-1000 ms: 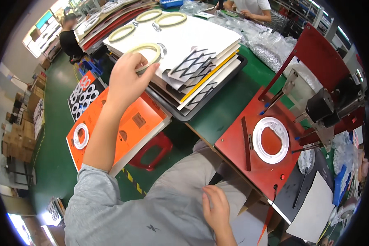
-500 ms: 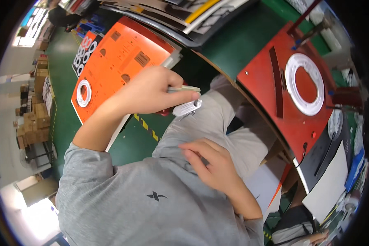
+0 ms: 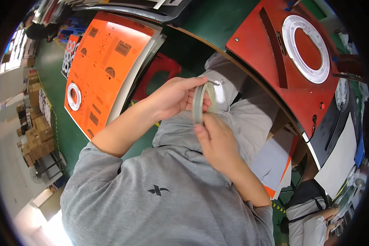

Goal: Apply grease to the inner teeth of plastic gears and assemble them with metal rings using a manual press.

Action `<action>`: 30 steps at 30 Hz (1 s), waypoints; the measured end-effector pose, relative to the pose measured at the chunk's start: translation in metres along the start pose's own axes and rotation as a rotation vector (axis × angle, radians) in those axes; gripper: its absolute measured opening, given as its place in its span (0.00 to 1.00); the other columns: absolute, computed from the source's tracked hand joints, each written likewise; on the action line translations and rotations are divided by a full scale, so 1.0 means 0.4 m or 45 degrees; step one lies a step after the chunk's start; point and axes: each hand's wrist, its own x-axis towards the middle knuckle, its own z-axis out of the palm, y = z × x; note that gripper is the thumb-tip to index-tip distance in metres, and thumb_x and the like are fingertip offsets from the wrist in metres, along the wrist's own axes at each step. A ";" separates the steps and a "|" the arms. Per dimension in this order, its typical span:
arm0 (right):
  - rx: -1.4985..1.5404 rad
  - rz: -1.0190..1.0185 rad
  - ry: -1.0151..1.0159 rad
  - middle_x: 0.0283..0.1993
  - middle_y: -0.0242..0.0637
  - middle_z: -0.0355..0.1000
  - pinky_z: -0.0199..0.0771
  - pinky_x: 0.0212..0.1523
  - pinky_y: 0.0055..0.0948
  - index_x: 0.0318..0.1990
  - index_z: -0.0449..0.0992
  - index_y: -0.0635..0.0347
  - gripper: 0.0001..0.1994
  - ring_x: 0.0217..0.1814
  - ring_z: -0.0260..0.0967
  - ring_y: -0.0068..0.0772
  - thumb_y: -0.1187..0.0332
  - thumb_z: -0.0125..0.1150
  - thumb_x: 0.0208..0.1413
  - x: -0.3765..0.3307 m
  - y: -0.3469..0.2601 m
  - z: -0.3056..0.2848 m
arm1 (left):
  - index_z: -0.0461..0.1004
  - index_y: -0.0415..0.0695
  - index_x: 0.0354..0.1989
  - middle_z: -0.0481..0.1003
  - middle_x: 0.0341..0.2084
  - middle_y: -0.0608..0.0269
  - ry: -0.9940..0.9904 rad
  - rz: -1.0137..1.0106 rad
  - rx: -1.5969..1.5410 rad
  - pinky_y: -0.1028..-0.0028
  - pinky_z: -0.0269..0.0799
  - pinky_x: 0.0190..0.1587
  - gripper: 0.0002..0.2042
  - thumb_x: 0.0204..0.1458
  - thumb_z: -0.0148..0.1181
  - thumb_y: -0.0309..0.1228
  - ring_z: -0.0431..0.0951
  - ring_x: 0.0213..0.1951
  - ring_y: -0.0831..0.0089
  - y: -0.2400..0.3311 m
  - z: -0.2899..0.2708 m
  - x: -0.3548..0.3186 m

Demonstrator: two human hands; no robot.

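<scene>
In front of my lap, my left hand (image 3: 174, 97) grips a roll of tape (image 3: 197, 104), a pale ring with a grey-green side seen at a slant. Its thumb lies over the top of the ring and its fingertips show through the opening. My right hand (image 3: 220, 141) has its thumb and fingers closed on the roll's lower edge. Just beyond the ring, a small white object (image 3: 219, 91) shows beside the left fingertips, partly hidden; I cannot tell its kind or whether it is held.
On the left stands a stack of orange printed sheets (image 3: 106, 65) bearing a white ring (image 3: 74, 97). A red board (image 3: 250, 45) with a white oval ring (image 3: 291, 37) fills the bench at right. A red stool (image 3: 162, 67) is behind my left forearm. Another person sits at lower right.
My right hand has risen from my waist to the tape roll. My left hand has turned, so the roll shows as a ring. The view has shifted slightly.
</scene>
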 end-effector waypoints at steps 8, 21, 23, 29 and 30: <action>0.350 0.150 0.300 0.25 0.37 0.70 0.67 0.31 0.31 0.35 0.79 0.65 0.14 0.26 0.67 0.30 0.66 0.54 0.74 -0.026 -0.016 -0.085 | 0.80 0.40 0.36 0.83 0.36 0.63 0.241 1.030 1.014 0.78 0.73 0.40 0.12 0.65 0.66 0.37 0.79 0.38 0.79 -0.029 0.005 0.017; 1.373 -0.100 0.726 0.17 0.29 0.60 0.48 0.19 0.26 0.25 0.66 0.60 0.24 0.16 0.50 0.19 0.56 0.49 0.76 -0.057 -0.025 -0.210 | 0.81 0.33 0.53 0.86 0.41 0.58 -0.493 1.174 0.973 0.71 0.76 0.52 0.16 0.74 0.51 0.34 0.83 0.45 0.72 0.008 0.115 -0.028; 1.406 -0.170 0.730 0.17 0.29 0.59 0.47 0.19 0.27 0.25 0.65 0.59 0.24 0.16 0.49 0.19 0.56 0.47 0.76 -0.057 -0.022 -0.231 | 0.79 0.32 0.55 0.85 0.43 0.58 -0.578 1.125 0.723 0.72 0.76 0.51 0.15 0.73 0.52 0.31 0.83 0.44 0.72 0.001 0.142 -0.022; 1.421 -0.363 0.726 0.16 0.28 0.58 0.45 0.17 0.27 0.23 0.64 0.58 0.24 0.15 0.48 0.20 0.58 0.44 0.76 -0.069 -0.007 -0.272 | 0.80 0.33 0.54 0.85 0.46 0.56 -0.476 1.141 0.854 0.72 0.78 0.48 0.11 0.67 0.59 0.24 0.85 0.44 0.69 0.004 0.156 -0.001; 1.391 -0.369 0.764 0.15 0.28 0.58 0.45 0.17 0.27 0.23 0.64 0.58 0.24 0.14 0.48 0.20 0.58 0.44 0.76 -0.070 -0.009 -0.276 | 0.81 0.34 0.52 0.85 0.46 0.55 -0.440 1.199 1.018 0.72 0.78 0.47 0.11 0.64 0.61 0.23 0.85 0.44 0.67 0.017 0.164 -0.004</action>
